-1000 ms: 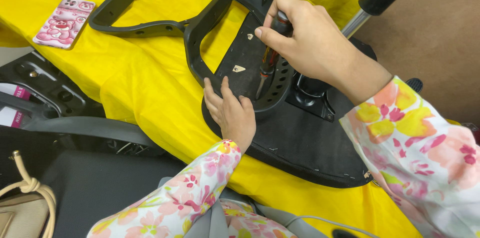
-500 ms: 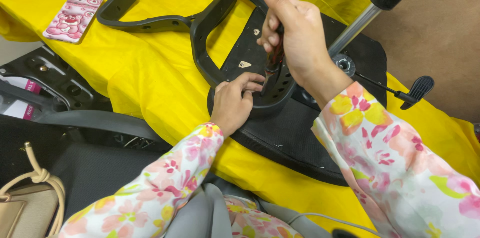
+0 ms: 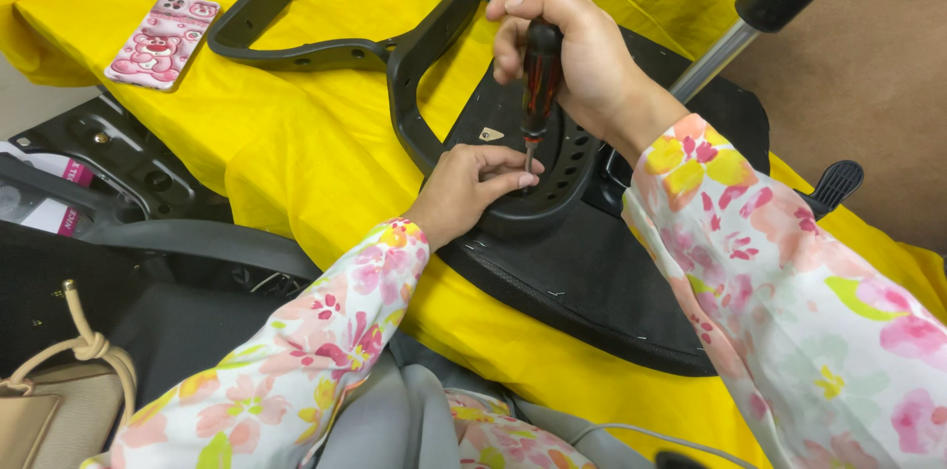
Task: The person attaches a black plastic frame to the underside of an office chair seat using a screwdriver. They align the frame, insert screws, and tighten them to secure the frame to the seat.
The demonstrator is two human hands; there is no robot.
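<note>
My right hand [image 3: 577,55] grips a screwdriver [image 3: 540,74] with a dark red and black handle, held upright with its tip down on a black plastic chair frame [image 3: 414,45]. My left hand [image 3: 472,188] rests on the frame's lower curved edge, fingertips pinched right beside the screwdriver tip. The frame lies over an upturned black chair seat [image 3: 592,282] on a yellow cloth [image 3: 296,153]. Whatever sits under the tip is too small to see.
A pink phone [image 3: 163,38] lies on the yellow cloth at the left. A chrome and black gas-lift column [image 3: 769,5] rises at the upper right, with a black lever [image 3: 837,183] beside the seat. Black chair parts [image 3: 109,163] and a beige bag [image 3: 59,400] sit at the lower left.
My right hand has turned the screwdriver upright and set its tip by my left fingers. My left hand has slid up to the frame's edge and pinched there.
</note>
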